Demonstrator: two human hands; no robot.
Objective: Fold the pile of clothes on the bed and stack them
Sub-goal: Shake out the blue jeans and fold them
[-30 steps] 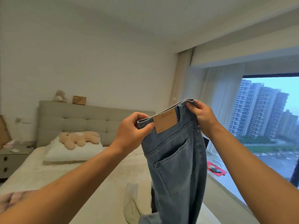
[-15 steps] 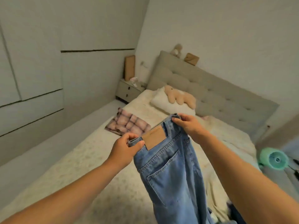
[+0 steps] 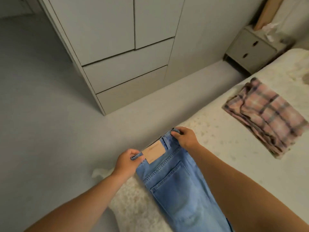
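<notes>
Blue denim fills the near middle of my view: the jeans point(image 3: 173, 183), folded lengthwise with the back pocket and tan waist patch up, lie over the near-left corner of the bed point(image 3: 217, 143). The left hand point(image 3: 125, 162) pinches one end of the waistband; the right hand point(image 3: 184, 137) grips the other end, fingers curled round it. The legs run off the bottom edge, partly behind my right forearm — I cannot see where they end. A folded pink plaid garment point(image 3: 265, 114) sits further right on the bed. The far nightstand point(image 3: 252, 50) is blurred — its top clutter unreadable.
</notes>
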